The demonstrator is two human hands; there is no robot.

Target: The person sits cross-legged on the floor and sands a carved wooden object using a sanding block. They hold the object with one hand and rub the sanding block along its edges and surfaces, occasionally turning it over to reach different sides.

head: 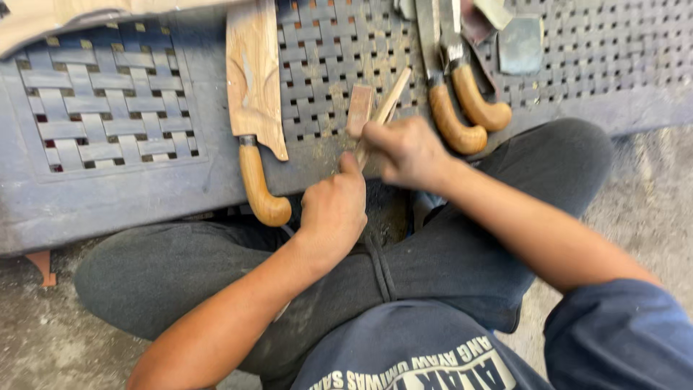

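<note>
My left hand [332,213] is closed in a fist around the lower end of a thin wooden stick [390,97], thumb pointing up along it. My right hand [408,152] grips the same stick just above, fingers wrapped over it. The stick slants up to the right over the edge of a low dark plastic lattice table [108,180]. A small flat wooden block [359,108] lies right beside the stick. I sit cross-legged in dark trousers behind the table edge.
A wide cleaver in a wooden sheath with a curved wooden handle [254,108] lies left of my hands. Two knives with curved wooden handles [462,108] lie to the right, with a grey block [521,45] behind them. Concrete floor lies around.
</note>
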